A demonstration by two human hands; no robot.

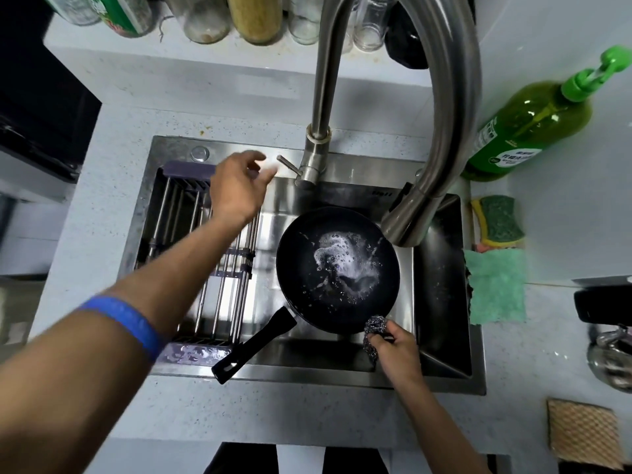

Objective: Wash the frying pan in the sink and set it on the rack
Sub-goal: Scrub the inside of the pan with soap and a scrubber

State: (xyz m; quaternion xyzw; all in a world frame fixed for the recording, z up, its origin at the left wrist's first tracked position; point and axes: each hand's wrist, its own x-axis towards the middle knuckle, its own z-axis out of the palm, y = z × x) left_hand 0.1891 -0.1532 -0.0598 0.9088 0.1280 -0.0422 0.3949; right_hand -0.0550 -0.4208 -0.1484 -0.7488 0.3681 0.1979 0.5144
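Note:
A black frying pan (337,271) lies in the steel sink (441,336), with foam and water in its bowl. Its black handle (253,343) points toward the near left rim. My right hand (396,350) grips a steel wool scrubber (375,331) at the pan's near edge. My left hand (239,186) hovers with loose fingers over the sink's far edge, just left of the tap lever (289,164), holding nothing. The metal rack (212,268) spans the sink's left half under my left forearm. The faucet spout (410,217) hangs over the pan's far right side.
A green dish soap bottle (526,128) stands on the counter at right. Sponges (497,218) and a green cloth (497,285) lie by the sink's right rim. Jars and bottles (253,18) line the back ledge. A woven mat (583,432) lies at near right.

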